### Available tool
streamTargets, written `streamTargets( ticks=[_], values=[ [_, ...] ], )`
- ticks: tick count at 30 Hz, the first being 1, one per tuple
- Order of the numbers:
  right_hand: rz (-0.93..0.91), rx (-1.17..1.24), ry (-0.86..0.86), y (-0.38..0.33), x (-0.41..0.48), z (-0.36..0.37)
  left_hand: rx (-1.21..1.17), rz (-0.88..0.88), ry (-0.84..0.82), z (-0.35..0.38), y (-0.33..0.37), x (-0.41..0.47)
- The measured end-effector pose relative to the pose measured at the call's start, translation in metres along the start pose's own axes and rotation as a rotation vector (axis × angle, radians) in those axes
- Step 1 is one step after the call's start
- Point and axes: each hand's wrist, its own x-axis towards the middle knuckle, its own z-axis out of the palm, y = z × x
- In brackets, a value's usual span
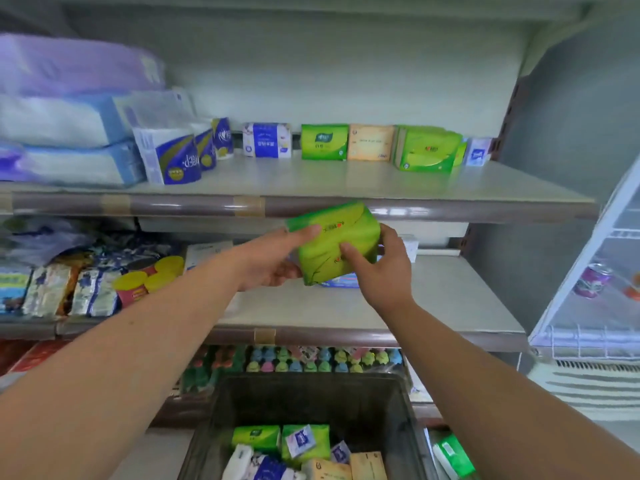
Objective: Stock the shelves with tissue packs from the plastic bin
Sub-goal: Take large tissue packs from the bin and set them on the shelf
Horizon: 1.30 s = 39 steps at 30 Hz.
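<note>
L hand gripped the green tissue pack at its left end, thumb laid across the top face, fingers curled underneath. R hand gripped the same pack from the right, thumb pressed on the front face, other fingers wrapped round the far side. The pack sat between both hands, tilted, off any surface. It was held in front of the brown edge strip of the upper shelf and above the mid shelf.

At the back of the upper shelf stood a row, L to R: blue/white pack, small green pack touching a beige pack, green bundle, then a small white pack. Far left were blue/white rolls and big stacked bags, blurred.

The mid shelf had yellow-lidded tubs and foil packets at its left.

Well below the hands, btwn the forearms, was the dark plastic bin. It held mixed packs, incl. a green binned pack and a beige binned pack. Labels were too blurred to read.

A white wire rack at far right held a can.
</note>
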Motion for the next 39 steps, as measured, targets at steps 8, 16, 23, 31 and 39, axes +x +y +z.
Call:
streamTargets(
  ticks=[8, 16, 23, 31, 39],
  values=[
    [-0.003, -0.046, 0.227, -0.047, 0.032, -0.028, 0.333, 0.381, 0.421, 0.025, 0.049, 0.009],
    [-0.123, -0.127, 0.283, -0.061, 0.066, -0.076, 0.085, 0.549, 0.350, 0.063, 0.107, 0.031],
    [-0.098, -0.267, 0.285, -0.036, 0.120, -0.118, 0.143, 0.666, 0.232, 0.097, 0.162, 0.081],
    [-0.040, -0.454, 0.173, 0.022, 0.178, -0.131, 0.225, 0.644, 0.261, 0.117, 0.206, 0.177],
    [-0.316, -0.914, 0.286, 0.076, 0.186, -0.105, 0.304, 0.564, 0.261, 0.132, 0.205, 0.252]
  ],
)
